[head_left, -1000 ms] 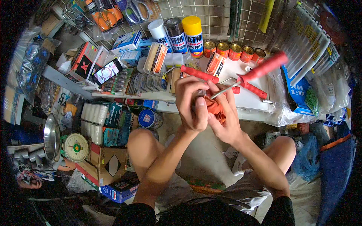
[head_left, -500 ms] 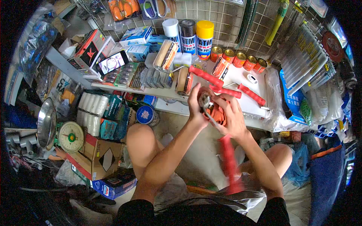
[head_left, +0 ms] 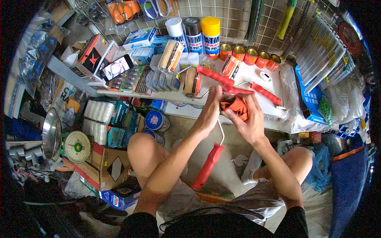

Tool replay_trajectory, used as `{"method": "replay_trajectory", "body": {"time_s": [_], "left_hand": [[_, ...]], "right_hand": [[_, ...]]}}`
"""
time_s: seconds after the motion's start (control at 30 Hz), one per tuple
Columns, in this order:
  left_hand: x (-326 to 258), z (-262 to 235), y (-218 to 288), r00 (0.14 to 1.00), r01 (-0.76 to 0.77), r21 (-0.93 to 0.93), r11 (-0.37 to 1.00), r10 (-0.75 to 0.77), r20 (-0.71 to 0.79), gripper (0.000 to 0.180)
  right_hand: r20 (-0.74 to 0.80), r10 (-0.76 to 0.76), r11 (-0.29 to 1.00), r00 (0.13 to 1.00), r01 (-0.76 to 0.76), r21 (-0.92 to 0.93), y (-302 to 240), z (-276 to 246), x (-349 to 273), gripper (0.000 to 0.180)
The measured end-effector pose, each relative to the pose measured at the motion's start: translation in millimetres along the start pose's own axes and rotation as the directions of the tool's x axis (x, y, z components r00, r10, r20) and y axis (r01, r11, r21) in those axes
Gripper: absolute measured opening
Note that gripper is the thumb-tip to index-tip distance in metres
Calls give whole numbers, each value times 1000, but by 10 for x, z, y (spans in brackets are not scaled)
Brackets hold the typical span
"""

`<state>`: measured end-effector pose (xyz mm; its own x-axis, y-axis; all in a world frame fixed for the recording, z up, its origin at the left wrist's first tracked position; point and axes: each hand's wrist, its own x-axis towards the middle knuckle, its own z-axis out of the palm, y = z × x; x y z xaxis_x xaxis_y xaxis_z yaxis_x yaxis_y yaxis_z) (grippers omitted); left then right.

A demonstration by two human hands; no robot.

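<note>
Both hands meet over the front edge of the white shelf (head_left: 186, 112), working on a paint roller whose red handle (head_left: 208, 166) hangs down between my knees on a bent metal rod. My left hand (head_left: 211, 113) is closed round its head end, which the fingers mostly hide. My right hand (head_left: 251, 119) is closed on a crumpled orange cloth (head_left: 237, 106), pressed against that same end. Just beyond lie other paint rollers with red handles (head_left: 216, 75) and tan roller heads (head_left: 170, 55); one more red handle (head_left: 265, 94) points right.
Spray cans (head_left: 210, 37) and several small orange tins (head_left: 250, 56) line the shelf's back. A phone (head_left: 117, 68) leans at the left by boxes. A dial scale (head_left: 76, 146) and cardboard box (head_left: 113, 168) stand left of my knee. Plastic packaging (head_left: 291, 115) hangs off the right end.
The roller's red handle has swung from below my right hand to the left, now hanging under my left hand. The metal end has turned out of sight behind my fingers and the cloth.
</note>
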<state>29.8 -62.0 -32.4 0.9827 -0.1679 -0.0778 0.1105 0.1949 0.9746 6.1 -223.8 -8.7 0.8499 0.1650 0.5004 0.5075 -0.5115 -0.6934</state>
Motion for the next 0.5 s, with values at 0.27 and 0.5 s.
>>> {"method": "replay_trajectory", "body": {"time_s": [0.27,0.5], "left_hand": [[-103,175,-108,940,-8,496,868,176,-293,60],[-190,102,-54,913,-225,335,915,318,-254,74]], "right_hand": [[-50,325,945,945,-326,-28,-125,18,21,30],[315,472,621,823,-564,544,-86,12,-40,44]]}}
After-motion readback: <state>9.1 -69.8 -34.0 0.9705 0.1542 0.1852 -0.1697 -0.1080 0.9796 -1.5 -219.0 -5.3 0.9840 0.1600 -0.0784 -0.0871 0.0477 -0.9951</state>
